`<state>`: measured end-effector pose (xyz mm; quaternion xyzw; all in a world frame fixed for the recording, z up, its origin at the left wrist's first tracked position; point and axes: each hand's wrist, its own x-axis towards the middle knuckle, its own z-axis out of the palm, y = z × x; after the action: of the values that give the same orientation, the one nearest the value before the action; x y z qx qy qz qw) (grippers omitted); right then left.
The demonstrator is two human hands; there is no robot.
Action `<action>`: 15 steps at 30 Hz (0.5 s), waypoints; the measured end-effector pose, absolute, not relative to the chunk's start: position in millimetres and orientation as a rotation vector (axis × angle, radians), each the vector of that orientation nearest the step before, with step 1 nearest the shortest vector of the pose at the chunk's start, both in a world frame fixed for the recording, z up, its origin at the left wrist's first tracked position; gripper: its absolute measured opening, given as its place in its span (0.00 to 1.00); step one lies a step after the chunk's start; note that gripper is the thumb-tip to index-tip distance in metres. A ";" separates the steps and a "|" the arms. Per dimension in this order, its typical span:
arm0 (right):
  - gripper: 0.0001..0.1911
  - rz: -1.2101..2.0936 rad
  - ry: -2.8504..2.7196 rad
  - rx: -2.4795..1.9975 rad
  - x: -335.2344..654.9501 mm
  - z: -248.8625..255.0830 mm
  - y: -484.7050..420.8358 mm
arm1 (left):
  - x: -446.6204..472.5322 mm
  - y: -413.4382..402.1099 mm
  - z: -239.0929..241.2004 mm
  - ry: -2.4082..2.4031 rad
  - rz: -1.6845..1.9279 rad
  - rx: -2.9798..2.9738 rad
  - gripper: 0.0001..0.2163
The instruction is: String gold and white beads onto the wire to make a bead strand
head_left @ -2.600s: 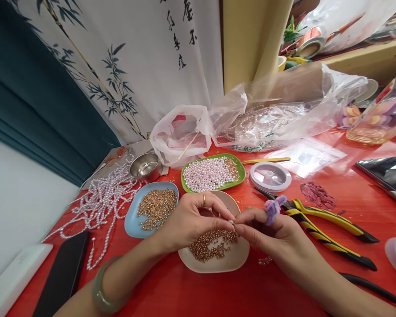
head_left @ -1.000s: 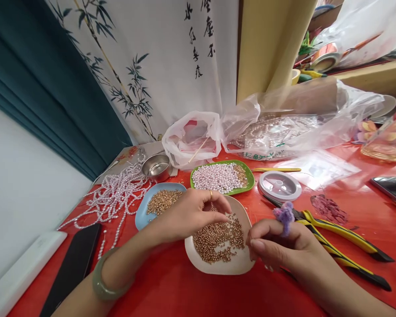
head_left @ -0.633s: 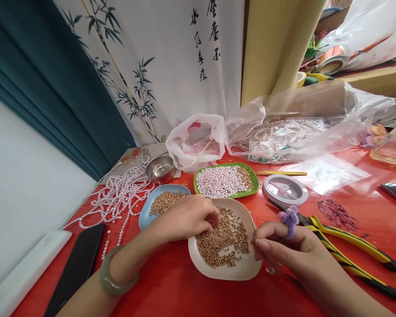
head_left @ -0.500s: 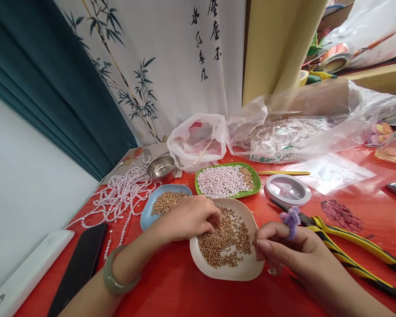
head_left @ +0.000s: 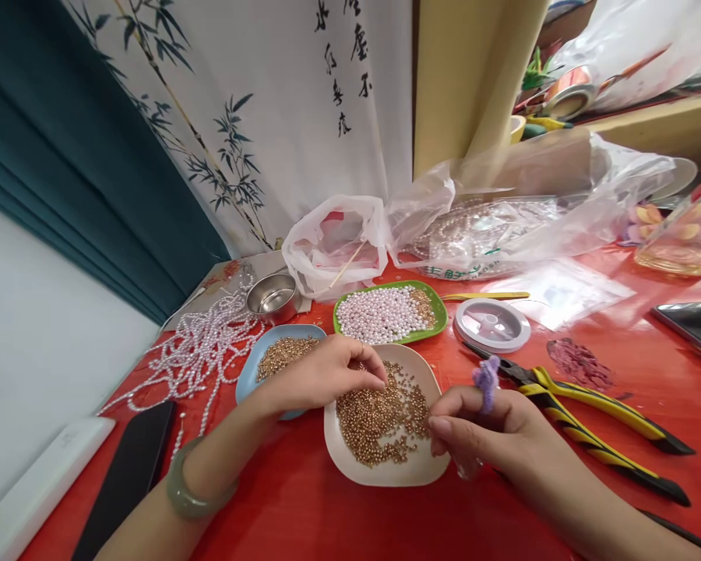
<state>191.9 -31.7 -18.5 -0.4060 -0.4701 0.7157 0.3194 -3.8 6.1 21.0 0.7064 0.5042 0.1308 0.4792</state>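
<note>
My left hand (head_left: 321, 375) hovers over the far left rim of a beige dish (head_left: 426, 467) full of small gold beads (head_left: 379, 417); thumb and forefinger are pinched, on something too small to make out. My right hand (head_left: 484, 432) rests at the dish's right edge, fingers curled with thumb pressed to forefinger, and a purple fuzzy loop (head_left: 486, 378) sits on one finger. A few beads (head_left: 466, 470) hang below that hand. What the right fingers pinch is hidden.
A blue dish (head_left: 246, 374) of gold beads, a green dish (head_left: 438, 312) of pearls and a steel cup (head_left: 273, 296) stand behind. Pearl strands (head_left: 199, 351) and a black phone (head_left: 129, 475) lie left. Yellow pliers (head_left: 596, 413), a thread spool (head_left: 491, 323) and plastic bags (head_left: 502, 218) are right.
My hands, joined over the dish 2.6 s ago, have parted. The left hand dipped into the gold beads and now lifts slightly with a pinch. The right hand stays beside the dish.
</note>
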 end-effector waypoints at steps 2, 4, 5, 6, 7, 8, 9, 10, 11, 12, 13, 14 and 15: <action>0.11 1.896 -1.245 -1.081 191.3 -20.1 -32.0 | 2.9 4.6 18.8 1.164 0.417 1.499 0.04; 0.11 1.915 -1.240 -1.091 190.6 -21.0 -31.6 | 8.9 2.4 14.1 1.102 0.500 1.322 0.03; 0.11 1.916 -1.233 -1.097 190.3 -21.1 -31.2 | 11.3 1.2 11.2 1.079 0.531 1.253 0.03; 0.11 1.914 -1.229 -1.101 190.1 -21.0 -30.8 | 13.4 0.0 8.5 1.062 0.544 1.198 0.04; 0.12 1.909 -1.226 -1.103 189.9 -20.7 -30.5 | 15.1 -1.2 5.9 1.051 0.555 1.162 0.04; 0.12 1.905 -1.228 -1.105 189.8 -20.4 -30.3 | 16.5 -2.2 3.7 1.047 0.564 1.136 0.04; 0.12 1.901 -1.232 -1.105 189.8 -20.2 -30.3 | 17.7 -3.1 2.1 1.048 0.573 1.117 0.04; 0.12 1.898 -1.238 -1.105 189.8 -20.0 -30.4 | 18.7 -3.8 0.9 1.053 0.583 1.103 0.05; 0.13 1.897 -1.246 -1.105 189.8 -19.8 -30.6 | 19.5 -4.4 0.3 1.061 0.593 1.090 0.05; 0.13 1.897 -1.256 -1.103 189.8 -19.6 -30.8 | 20.1 -4.8 0.0 1.070 0.600 1.078 0.05; 0.12 1.897 -1.262 -1.103 189.8 -19.4 -31.0 | 20.5 -5.2 -0.1 1.077 0.606 1.069 0.05; 0.12 1.896 -1.266 -1.104 189.8 -19.2 -31.1 | 20.8 -5.5 0.0 1.080 0.608 1.066 0.06; 0.12 1.894 -1.267 -1.106 189.7 -18.9 -31.2 | 21.0 -5.8 0.2 1.079 0.611 1.065 0.06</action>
<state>189.7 -31.2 -18.9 -0.4167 -0.4771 0.7134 0.2997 21.0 -5.8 0.2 0.4751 0.4816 0.2727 0.6841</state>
